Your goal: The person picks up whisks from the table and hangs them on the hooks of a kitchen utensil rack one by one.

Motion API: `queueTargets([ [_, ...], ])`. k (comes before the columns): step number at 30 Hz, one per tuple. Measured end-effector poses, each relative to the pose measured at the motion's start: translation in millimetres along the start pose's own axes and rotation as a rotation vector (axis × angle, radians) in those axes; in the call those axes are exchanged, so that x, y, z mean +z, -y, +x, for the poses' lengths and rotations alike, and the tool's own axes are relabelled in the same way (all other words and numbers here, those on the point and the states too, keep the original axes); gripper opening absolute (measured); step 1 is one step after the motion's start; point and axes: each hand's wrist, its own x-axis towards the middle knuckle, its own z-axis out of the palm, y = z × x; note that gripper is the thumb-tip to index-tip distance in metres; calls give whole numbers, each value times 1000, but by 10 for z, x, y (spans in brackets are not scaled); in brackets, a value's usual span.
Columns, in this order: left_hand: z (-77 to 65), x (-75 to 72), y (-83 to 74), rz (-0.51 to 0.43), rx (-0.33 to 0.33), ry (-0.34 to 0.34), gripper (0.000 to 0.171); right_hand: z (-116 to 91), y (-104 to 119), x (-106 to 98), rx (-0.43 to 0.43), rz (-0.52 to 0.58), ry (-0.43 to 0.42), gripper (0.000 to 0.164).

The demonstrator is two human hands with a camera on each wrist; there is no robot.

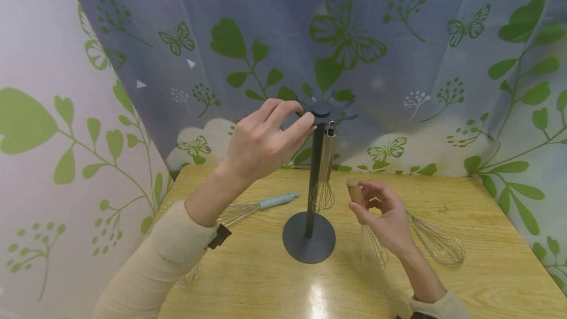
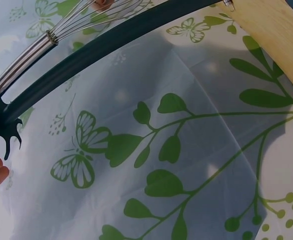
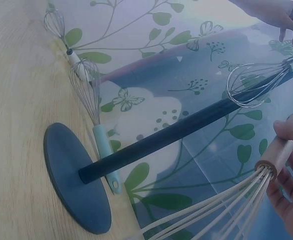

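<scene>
A dark utensil stand (image 1: 315,171) with a round base and a hooked top rises from the table. My left hand (image 1: 267,139) is at its top, thumb and fingers gripping the rim of the hook ring (image 2: 5,125). From one hook hangs a metal-handled whisk (image 1: 327,156), wires downward. To the right of the pole, my right hand (image 1: 387,215) pinches a whisk by its wooden handle (image 1: 356,196); its wires (image 3: 226,205) point down. This whisk is apart from the stand and held above the table.
A blue-handled whisk (image 1: 276,201) lies left of the base. Another whisk (image 1: 436,240) lies at the right, behind my right wrist. A white-handled whisk (image 3: 78,64) lies farther left. The wooden table (image 1: 248,289) backs onto a patterned cloth (image 1: 274,23).
</scene>
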Motion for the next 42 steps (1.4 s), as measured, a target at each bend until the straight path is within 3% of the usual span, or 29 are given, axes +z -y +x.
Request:
queueTargets([
  [13, 26, -16, -8, 1, 1, 5, 9, 85, 47, 85, -45, 137, -90, 49],
  [20, 18, 2, -4, 5, -1, 0, 9, 134, 89, 121, -51, 146, -123, 51],
  [42, 13, -5, 1, -4, -7, 3, 10, 280, 203, 152, -102, 183, -123, 47],
])
